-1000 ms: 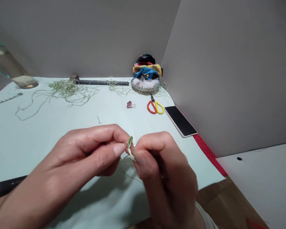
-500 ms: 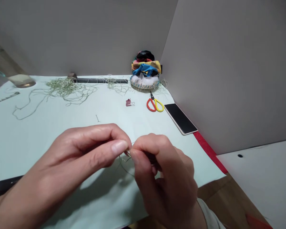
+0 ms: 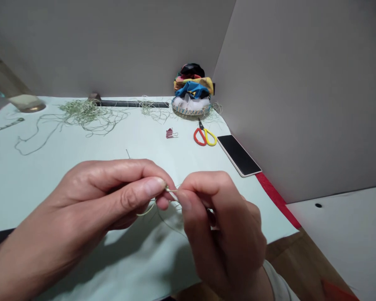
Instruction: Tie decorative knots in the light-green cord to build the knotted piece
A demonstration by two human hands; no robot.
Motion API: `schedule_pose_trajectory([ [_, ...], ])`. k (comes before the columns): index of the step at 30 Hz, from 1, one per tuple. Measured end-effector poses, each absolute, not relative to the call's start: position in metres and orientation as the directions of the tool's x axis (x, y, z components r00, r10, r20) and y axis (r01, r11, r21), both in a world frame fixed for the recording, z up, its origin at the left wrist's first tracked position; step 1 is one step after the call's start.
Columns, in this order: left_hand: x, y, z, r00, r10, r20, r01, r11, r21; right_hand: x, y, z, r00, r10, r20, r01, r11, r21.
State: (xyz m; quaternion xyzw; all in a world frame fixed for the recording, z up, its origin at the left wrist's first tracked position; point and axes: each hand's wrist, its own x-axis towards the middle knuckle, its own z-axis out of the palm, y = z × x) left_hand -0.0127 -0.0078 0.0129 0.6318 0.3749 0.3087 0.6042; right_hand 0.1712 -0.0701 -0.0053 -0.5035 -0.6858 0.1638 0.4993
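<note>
Above the pale sheet, my left hand (image 3: 113, 200) pinches a small bundle of thin greenish strands (image 3: 166, 188) between thumb and forefinger. Close on its right, my right hand (image 3: 219, 217) has thumb and forefinger pressed together on the end of a pale strand (image 3: 173, 191) that runs across the short gap from the left fingertips. Loose green threads hang in a curve below both hands. The other fingers of my right hand are curled in and partly hidden.
Behind the hands lie tangled green threads (image 3: 81, 112), a dark rod (image 3: 134, 103), a maroon binder clip (image 3: 169, 133), red-and-yellow scissors (image 3: 204, 136) and a phone (image 3: 239, 155). A basket of colourful cloth (image 3: 192, 94) stands at the back; a bottle (image 3: 21, 94) is at left.
The fingertips have moved slightly apart, and a short stretch of pale strand now shows between them. A pale loop now shows under my left hand.
</note>
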Motion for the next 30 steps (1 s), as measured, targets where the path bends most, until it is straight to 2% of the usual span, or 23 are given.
schedule_pose_trajectory([
  [4, -0.012, -0.013, 0.024, 0.506, 0.809, -0.301, 0.153, 0.259, 0.954, 0.17, -0.071, -0.001, -0.006, 0.877, 0.481, 0.509, 0.416, -0.753],
  [6, -0.011, -0.014, 0.027, 0.504, 0.794, -0.338, 0.131, 0.317, 0.939, 0.171, -0.071, -0.001, -0.011, 0.871, 0.491, 0.507, 0.428, -0.748],
  [9, -0.011, -0.012, 0.023, 0.529, 0.814, -0.242, 0.037, 0.263, 0.964, 0.171, -0.071, -0.001, -0.018, 0.864, 0.504, 0.531, 0.435, -0.727],
  [12, -0.013, -0.007, 0.013, 0.546, 0.836, -0.062, -0.007, 0.079, 0.997, 0.17, -0.073, -0.002, -0.008, 0.875, 0.484, 0.543, 0.41, -0.733],
  [14, -0.015, -0.005, 0.009, 0.549, 0.836, -0.012, 0.005, 0.012, 1.0, 0.169, -0.075, -0.003, 0.022, 0.883, 0.468, 0.538, 0.384, -0.75],
  [19, -0.02, -0.004, 0.011, 0.535, 0.819, -0.205, 0.19, 0.12, 0.974, 0.171, -0.076, -0.002, 0.009, 0.9, 0.437, 0.515, 0.37, -0.773],
  [25, -0.024, 0.002, 0.011, 0.603, 0.769, -0.21, 0.264, 0.055, 0.963, 0.176, -0.067, 0.003, -0.069, 0.878, 0.473, 0.525, 0.435, -0.732],
  [27, -0.023, 0.003, 0.011, 0.624, 0.756, -0.199, 0.26, 0.039, 0.965, 0.177, -0.062, 0.004, -0.093, 0.847, 0.524, 0.568, 0.477, -0.671],
  [30, -0.021, 0.003, 0.011, 0.65, 0.74, -0.174, 0.238, 0.018, 0.971, 0.177, -0.057, 0.004, -0.128, 0.781, 0.612, 0.681, 0.518, -0.518],
])
